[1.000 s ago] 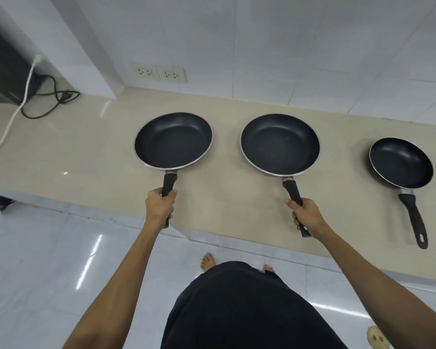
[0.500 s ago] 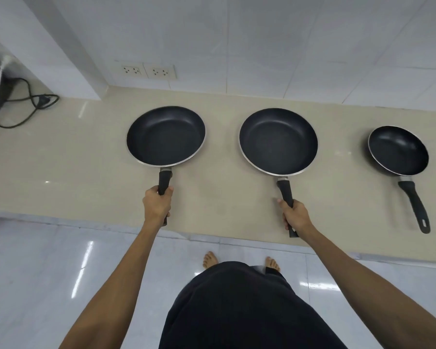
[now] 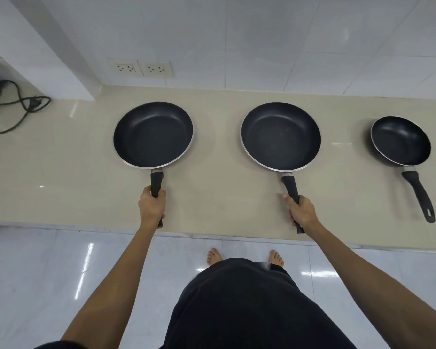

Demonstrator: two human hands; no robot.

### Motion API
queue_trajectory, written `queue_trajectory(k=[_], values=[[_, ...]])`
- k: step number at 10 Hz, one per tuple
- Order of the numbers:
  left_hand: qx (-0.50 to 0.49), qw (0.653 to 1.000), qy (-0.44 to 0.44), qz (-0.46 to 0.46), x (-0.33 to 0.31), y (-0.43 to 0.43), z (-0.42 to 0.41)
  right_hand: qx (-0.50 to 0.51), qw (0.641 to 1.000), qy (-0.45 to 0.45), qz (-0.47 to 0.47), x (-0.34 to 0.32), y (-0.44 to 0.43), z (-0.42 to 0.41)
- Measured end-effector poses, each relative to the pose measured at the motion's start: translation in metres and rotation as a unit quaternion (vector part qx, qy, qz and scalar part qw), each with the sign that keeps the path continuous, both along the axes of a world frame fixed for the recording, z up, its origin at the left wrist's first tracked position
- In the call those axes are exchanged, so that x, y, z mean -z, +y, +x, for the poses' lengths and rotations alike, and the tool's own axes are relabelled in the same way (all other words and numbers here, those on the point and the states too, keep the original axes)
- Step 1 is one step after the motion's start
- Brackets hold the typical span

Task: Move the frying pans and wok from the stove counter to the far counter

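Black pans sit on the beige counter (image 3: pixel 61 172). The left hand (image 3: pixel 151 207) is wrapped around the handle of the left pan (image 3: pixel 152 134), and the right hand (image 3: pixel 301 212) is clamped on the handle of the middle pan (image 3: pixel 280 136). Both grips are unchanged from half a second ago, the pans in the same places. Well to the right of the right hand lies a small pan (image 3: pixel 400 140), untouched. Past the left hand, a black cord (image 3: pixel 20 107) curls.

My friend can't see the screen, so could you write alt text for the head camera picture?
Seen from above, a person's left hand and right hand each grip the black handle of a frying pan, the left pan and the middle pan, on a beige counter. A smaller pan sits untouched to the right, below a white tiled wall with two sockets.
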State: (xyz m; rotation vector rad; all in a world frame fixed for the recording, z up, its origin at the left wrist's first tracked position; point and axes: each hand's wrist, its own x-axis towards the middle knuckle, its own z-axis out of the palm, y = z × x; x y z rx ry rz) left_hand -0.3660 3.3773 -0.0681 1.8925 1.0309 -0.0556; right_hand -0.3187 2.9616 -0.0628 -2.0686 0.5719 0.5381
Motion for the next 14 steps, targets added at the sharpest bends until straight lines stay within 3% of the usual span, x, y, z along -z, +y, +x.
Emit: queue_trajectory(k=[3,5,8,9,10,12,13,14], values=[[0.017,0.998,-0.029,-0.047,0.007,0.006,-0.011,-0.031,0.998,0.002,-0.055,0.001,0.002,0.000],[0.055,0.997,-0.041,0.017,0.003,0.003,-0.014,-0.037,0.997,0.009,-0.065,0.000,0.004,0.000],[0.083,0.996,-0.002,0.042,-0.003,0.004,-0.016,-0.045,0.997,0.039,-0.048,-0.010,0.001,0.000],[0.114,0.987,0.032,0.107,-0.011,0.000,-0.019,-0.072,0.995,0.029,-0.057,-0.013,-0.005,-0.002],[0.155,0.964,0.039,0.213,-0.021,-0.004,-0.016,-0.114,0.991,0.018,-0.069,-0.020,-0.017,-0.003],[0.256,0.914,-0.007,0.314,-0.060,-0.033,0.009,-0.208,0.974,-0.020,-0.090,-0.038,-0.051,0.004],[0.346,0.860,-0.031,0.374,-0.084,-0.060,0.018,-0.218,0.968,-0.046,-0.116,-0.060,-0.084,0.013],[0.386,0.829,-0.009,0.405,-0.114,-0.092,0.030,-0.183,0.973,-0.052,-0.132,-0.088,-0.121,0.030]])
